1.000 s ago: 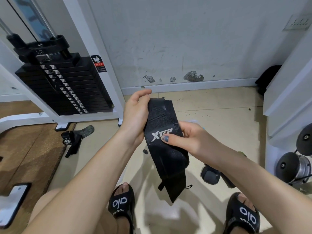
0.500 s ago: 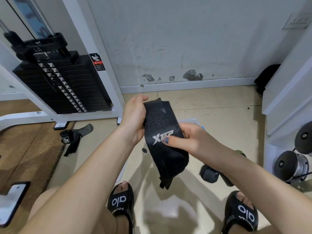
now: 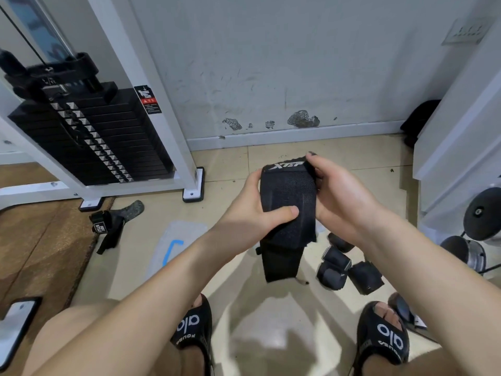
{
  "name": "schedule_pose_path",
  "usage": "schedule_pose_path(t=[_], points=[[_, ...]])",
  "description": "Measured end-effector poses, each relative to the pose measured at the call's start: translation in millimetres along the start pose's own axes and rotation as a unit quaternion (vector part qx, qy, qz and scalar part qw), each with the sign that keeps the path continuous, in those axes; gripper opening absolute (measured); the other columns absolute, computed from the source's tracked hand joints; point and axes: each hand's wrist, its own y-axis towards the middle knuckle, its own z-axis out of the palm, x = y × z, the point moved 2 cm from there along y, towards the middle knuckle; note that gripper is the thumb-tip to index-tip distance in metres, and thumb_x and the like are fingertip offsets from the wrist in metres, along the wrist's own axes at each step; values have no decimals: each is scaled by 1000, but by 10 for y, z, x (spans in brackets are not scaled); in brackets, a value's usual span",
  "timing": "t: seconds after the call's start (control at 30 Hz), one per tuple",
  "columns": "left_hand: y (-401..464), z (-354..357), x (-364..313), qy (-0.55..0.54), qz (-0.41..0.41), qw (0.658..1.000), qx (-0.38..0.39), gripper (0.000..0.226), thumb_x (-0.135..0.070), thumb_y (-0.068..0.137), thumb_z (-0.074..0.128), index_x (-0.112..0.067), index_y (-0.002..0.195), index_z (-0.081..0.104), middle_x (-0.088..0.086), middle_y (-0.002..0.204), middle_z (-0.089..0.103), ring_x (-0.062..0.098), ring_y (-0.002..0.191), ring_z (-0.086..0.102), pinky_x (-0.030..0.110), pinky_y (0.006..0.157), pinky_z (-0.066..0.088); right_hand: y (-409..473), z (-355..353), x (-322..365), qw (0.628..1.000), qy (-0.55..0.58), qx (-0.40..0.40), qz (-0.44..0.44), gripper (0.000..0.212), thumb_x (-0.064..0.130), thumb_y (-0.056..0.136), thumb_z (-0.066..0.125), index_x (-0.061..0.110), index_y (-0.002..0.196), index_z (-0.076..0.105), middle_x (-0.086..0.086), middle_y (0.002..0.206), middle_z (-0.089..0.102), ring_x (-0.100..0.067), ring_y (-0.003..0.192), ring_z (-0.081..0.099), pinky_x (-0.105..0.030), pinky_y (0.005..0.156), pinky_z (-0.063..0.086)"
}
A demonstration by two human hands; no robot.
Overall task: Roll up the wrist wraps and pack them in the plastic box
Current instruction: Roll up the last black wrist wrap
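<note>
Head view: we hold the black wrist wrap (image 3: 287,213) upright btwn both hands, above the floor. Our left hand (image 3: 252,215) grips its left edge, thumb pressed across the front; our right hand (image 3: 339,196) pinches the top right corner, w/ the tail hanging below. White "XTEP" reads along the top edge. Our black slides (image 3: 193,331) read "alo".

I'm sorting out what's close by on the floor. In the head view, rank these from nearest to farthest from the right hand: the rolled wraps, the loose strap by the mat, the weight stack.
From the right hand:
1. Rolled wraps, on the floor just below it, right side.
2. Loose strap, on the floor to the left, at the mat's edge.
3. Weight stack, far left, in the white frame.
</note>
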Motion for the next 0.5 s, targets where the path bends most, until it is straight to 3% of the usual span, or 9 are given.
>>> schedule_pose_path(t=[0.1,0.2,0.3,0.4,0.5], points=[[63,-45,-38,-103,13,992,-74,80,-11,91,78,-24,154,32,-2,115,75,10,101,74,24,79,61,-36,-23,-46,997,-81,6,-1,27,36,101,57,15,108,73,-4,99,75,-16,90,69,-29,76,55],[145,-178,-80,-114,17,983,-144,94,-34,80,85,-33,157,30,2,131,65,15,116,68,38,101,56,-74,-1,-229,988,-137,54,45,29,32,97,64,10,114,72,-13,109,76,-28,99,71,-44,89,57],[168,-230,-104,-134,19,978,-159,82,-34,85,79,-36,154,35,7,124,68,17,106,72,40,94,60,-104,25,-313,969,-227,97,3,31,22,95,68,11,124,66,-15,115,75,-32,108,73,-55,100,55],[185,-251,-131,-202,35,969,-136,59,-9,101,62,-35,150,43,8,92,75,20,83,74,35,78,63,-97,27,-317,952,-288,68,-79,25,13,100,65,15,124,65,-4,112,77,-19,106,73,-40,94,58],[180,-284,-165,-212,41,969,-120,50,-4,104,55,-35,143,53,10,86,71,20,78,70,32,73,60,-88,50,-358,964,-247,54,-83,21,14,101,63,14,122,66,-7,109,78,-24,104,74,-42,91,59]])
